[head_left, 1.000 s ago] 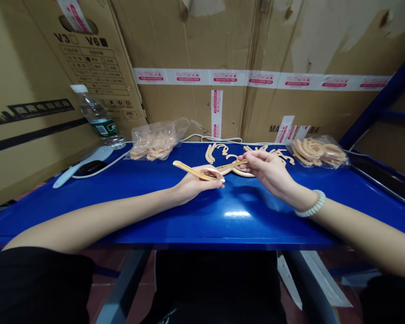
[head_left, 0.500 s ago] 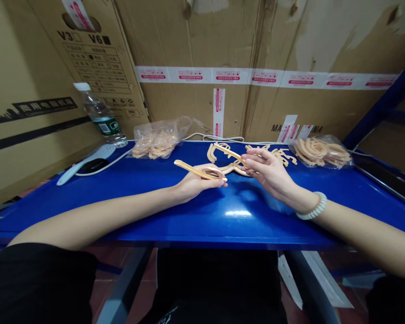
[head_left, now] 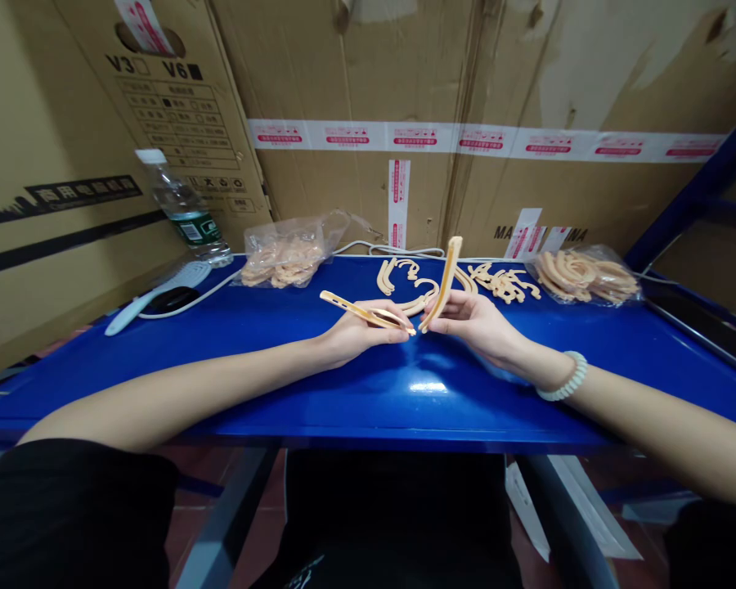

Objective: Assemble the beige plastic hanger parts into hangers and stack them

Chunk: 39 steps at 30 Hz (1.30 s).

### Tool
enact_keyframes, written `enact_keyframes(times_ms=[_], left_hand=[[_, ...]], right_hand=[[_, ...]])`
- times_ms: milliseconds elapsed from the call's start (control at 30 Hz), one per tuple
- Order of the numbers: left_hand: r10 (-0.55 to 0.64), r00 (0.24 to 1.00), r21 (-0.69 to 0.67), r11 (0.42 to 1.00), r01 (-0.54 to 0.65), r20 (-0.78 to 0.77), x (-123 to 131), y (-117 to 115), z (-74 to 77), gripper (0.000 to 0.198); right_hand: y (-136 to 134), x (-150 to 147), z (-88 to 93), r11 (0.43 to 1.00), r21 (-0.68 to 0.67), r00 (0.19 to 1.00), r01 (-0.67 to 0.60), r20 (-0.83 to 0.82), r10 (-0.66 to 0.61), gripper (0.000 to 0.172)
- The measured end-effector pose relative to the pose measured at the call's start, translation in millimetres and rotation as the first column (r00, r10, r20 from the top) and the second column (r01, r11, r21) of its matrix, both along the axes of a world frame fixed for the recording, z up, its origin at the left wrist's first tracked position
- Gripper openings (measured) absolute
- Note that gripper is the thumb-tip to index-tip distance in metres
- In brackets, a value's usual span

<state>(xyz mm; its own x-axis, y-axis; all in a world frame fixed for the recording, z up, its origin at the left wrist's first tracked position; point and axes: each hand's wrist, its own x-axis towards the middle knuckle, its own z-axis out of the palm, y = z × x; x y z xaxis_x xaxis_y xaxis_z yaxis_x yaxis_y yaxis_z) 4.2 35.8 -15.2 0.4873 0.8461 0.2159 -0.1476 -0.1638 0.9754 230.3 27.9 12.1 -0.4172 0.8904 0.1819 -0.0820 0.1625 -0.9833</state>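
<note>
My left hand (head_left: 354,334) is closed on a long beige plastic strip (head_left: 351,307) that points up and to the left. My right hand (head_left: 473,317) pinches a second beige strip (head_left: 445,276), held almost upright. The lower ends of the two strips nearly meet above the blue table (head_left: 282,360). Just behind my hands lie loose curved beige pieces (head_left: 405,278), with more loose pieces (head_left: 506,282) to the right.
A clear bag of beige parts (head_left: 285,255) sits at the back left, another bag (head_left: 585,274) at the back right. A water bottle (head_left: 184,209), a white handled tool (head_left: 153,296) and a white cable (head_left: 392,249) lie along the back. Cardboard boxes (head_left: 368,98) wall the table.
My right hand lifted its strip from nearly flat to almost upright and moved it left toward the left hand's strip. The left hand stayed put.
</note>
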Motion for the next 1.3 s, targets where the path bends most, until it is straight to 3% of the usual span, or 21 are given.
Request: enact_keyframes(times_ms=[400,900,1300], left_hand=[[-0.041,0.991,0.089,0.995,0.052,-0.124,-1.9,-0.3,3.2,0.018],[-0.103,0.987,0.172,0.977,0.124,-0.125,-3.4,1.4,4.7,0.016],[-0.037,0.993,0.140,0.989,0.053,-0.117,-0.4,-3.4,7.2,0.016]], right_hand=[[3.5,3.3,0.9,0.982,0.076,0.978,-0.171,0.138,0.159,0.029],[1.6,3.8,2.8,0.967,0.117,0.965,-0.227,0.162,0.207,0.022],[-2.1,1.4,-2.6,0.985,0.108,0.977,-0.133,0.181,0.112,0.026]])
